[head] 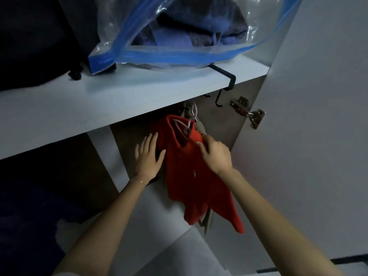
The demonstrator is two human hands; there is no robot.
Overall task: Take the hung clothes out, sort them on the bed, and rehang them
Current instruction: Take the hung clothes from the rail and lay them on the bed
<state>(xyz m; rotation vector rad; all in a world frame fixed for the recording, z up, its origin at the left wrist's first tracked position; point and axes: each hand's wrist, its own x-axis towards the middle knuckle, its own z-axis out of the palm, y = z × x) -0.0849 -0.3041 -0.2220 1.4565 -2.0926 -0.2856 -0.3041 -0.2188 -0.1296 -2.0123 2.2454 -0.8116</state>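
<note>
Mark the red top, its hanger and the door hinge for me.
red top (191, 176), head view, middle of its front.
hanger (179, 126), head view, pale arm inside the neckline.
door hinge (256, 117), head view, metal plate on the door.

Dim wardrobe interior, white shelf (139, 90), open white door (318, 136) on metal hinge (256, 118), black hook (225, 84)

Both bare forearms reach forward and up. The left hand (148, 156) is flat, fingers spread and straight. The right hand (216, 154) has curled fingers, seemingly pinching the red garment (191, 176).
</note>
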